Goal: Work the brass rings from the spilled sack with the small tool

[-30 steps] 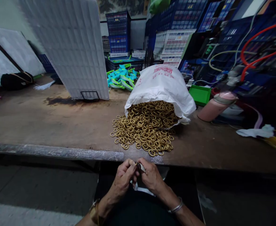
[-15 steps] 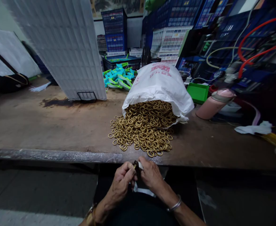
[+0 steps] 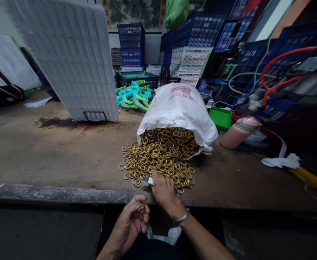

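My left hand (image 3: 133, 222) is palm up just in front of the table edge, with its fingers curled. A small gold-coloured piece, apparently a ring (image 3: 142, 207), shows between the fingertips. My right hand (image 3: 164, 189) reaches over the front of a heap of gold-coloured rings (image 3: 158, 159). It grips a small tool (image 3: 148, 180) with a white body and a dark end pointing left; its kind is unclear. Whether the right fingertips also hold a ring is hidden. The rings spill from a white woven sack (image 3: 174, 106) lying on its side.
The brown table (image 3: 52, 159) has a worn front edge. A white padded panel (image 3: 66, 61) stands at left. Behind lie turquoise-and-green pieces (image 3: 135, 95) and stacked crates (image 3: 191, 59). At right are a green tray (image 3: 220, 118), a pink bottle (image 3: 239, 133) and red hoses (image 3: 272, 90).
My hands were together below the table edge and have parted. The right has moved forward to the ring heap with the tool; the left has turned palm up. The view has shifted slightly.
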Demonstrator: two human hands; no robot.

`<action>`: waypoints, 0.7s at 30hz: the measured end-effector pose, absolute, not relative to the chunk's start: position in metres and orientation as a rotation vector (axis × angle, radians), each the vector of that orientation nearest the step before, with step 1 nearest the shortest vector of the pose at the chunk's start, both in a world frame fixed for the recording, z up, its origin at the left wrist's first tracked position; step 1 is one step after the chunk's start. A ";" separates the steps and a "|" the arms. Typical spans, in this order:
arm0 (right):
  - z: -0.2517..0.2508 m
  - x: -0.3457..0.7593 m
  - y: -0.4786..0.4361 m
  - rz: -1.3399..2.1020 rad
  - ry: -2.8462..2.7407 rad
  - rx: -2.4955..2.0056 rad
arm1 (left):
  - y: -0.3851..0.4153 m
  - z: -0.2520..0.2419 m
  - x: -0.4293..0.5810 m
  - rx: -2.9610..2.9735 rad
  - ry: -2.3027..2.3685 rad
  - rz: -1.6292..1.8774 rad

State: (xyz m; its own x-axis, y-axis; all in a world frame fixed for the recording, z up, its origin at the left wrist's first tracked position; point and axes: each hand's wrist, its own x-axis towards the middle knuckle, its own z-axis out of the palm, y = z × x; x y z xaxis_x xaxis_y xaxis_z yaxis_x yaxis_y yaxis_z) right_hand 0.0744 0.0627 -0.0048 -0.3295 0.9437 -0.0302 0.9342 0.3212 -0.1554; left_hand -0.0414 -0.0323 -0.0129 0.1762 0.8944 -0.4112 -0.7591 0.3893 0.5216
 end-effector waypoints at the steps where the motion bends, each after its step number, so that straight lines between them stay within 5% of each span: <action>1: -0.006 0.073 0.064 0.227 -2.505 -1.799 | -0.031 -0.014 -0.044 0.172 0.732 1.174; 11: -0.003 0.082 0.068 0.389 -2.407 -1.666 | -0.015 -0.013 -0.044 0.281 0.913 1.182; 21: -0.015 0.093 0.061 1.153 -1.745 -1.290 | 0.012 -0.014 -0.027 0.756 1.234 1.230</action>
State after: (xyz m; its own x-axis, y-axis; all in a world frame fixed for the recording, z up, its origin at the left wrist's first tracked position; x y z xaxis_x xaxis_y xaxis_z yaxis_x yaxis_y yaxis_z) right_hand 0.0925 0.0609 -0.0153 -0.2857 0.9582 0.0116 0.3652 0.1201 -0.9232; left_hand -0.0272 0.0119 -0.0141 -0.1130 0.9552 -0.2736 -0.2710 0.2353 0.9334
